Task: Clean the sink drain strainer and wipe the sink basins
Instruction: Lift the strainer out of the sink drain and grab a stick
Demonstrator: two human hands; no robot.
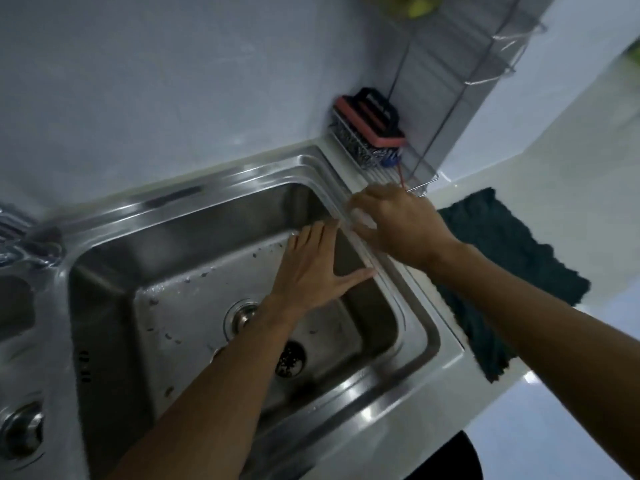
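Head view: the near basin [114,306] of the steel sink is the landmark here. On its floor sits the round drain fitting [242,315], and just beside it, towards the person, lies a dark perforated disc that I take to be the strainer [290,358], partly hidden by the left forearm. Dark specks of debris [204,273] dot the floor on the far side of the drain fitting.

The left hand [313,268] is spread over the basin's right wall, fingers straight and apart, holding nothing. The right hand [398,223] is above the basin's right rim with its fingers curled. Motion blur hides the fingertips, so I cannot tell whether they pinch anything.

A dark green cloth [502,268] lies on the counter to the right of the basin. A scrub brush [370,124] rests in a wire caddy [356,150] beyond the basin's far right corner.

Judging by this, no cleaning has started. To do the step well, lift the strainer by its edge and keep it level so trapped bits do not fall down the open drain. Then scrub its holes with the brush over the basin. Save the cloth for wiping walls and floor, working from the rim down towards the drain.
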